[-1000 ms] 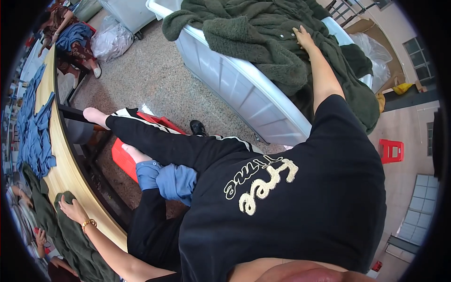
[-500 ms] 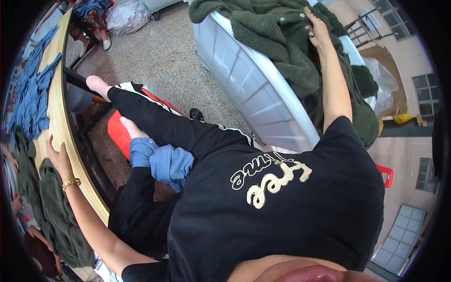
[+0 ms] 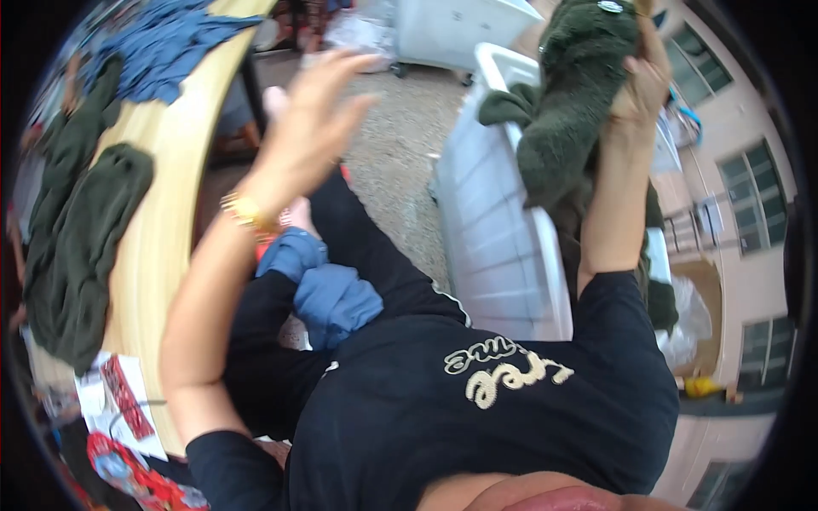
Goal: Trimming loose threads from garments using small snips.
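My right hand (image 3: 643, 89) grips a dark green fuzzy garment (image 3: 579, 102) and lifts it at the upper right. Shiny buttons show near the garment's top edge. Its lower part hangs over a whitish plastic bin (image 3: 503, 247) at my right. My left hand (image 3: 311, 128), smeared by motion, is raised in the air ahead of me. Its fingers are spread with nothing in them, and a gold bracelet (image 3: 243, 213) circles that wrist. A bunched blue cloth (image 3: 336, 307) lies over my leg.
A wooden table (image 3: 162, 204) runs along my left. Dark green garments (image 3: 81, 255) and a pile of blue garments (image 3: 170, 47) lie on it. Another whitish bin (image 3: 452, 30) on wheels stands farther off, beside a clear plastic bag (image 3: 358, 34). At the right is a cardboard box (image 3: 703, 294).
My view has turned. The left hand has come away from the table edge, up and inward. My right hand has raised the green garment higher above the bin.
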### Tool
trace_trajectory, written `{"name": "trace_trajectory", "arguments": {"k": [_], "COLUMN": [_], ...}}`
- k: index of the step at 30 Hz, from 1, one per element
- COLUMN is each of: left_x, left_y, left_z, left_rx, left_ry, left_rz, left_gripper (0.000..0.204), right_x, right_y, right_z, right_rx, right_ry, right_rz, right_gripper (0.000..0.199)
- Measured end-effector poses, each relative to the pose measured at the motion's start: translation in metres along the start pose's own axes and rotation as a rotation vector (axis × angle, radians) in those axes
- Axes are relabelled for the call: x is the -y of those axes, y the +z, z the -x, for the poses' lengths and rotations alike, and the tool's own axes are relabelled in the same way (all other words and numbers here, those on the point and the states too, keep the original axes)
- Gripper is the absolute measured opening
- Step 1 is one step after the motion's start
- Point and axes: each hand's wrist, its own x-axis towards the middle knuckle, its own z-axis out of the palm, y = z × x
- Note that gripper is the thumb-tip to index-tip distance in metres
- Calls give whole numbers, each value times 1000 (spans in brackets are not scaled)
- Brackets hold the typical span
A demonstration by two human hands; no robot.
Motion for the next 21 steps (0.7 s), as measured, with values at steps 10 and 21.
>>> {"name": "trace_trajectory", "arguments": {"k": [10, 21], "left_x": [-82, -93], "left_y": [-39, -195], "left_z": [-48, -12], "left_rx": [-522, -571], "left_ry": [90, 237], "left_rz": [678, 942], "left_gripper": [46, 36], "right_x": [-48, -148], "right_y": [44, 166], "right_z": [-106, -138], "right_rx": [517, 491], "right_ry": [-633, -807], "right_rz": [712, 769], "right_gripper": [50, 43]}}
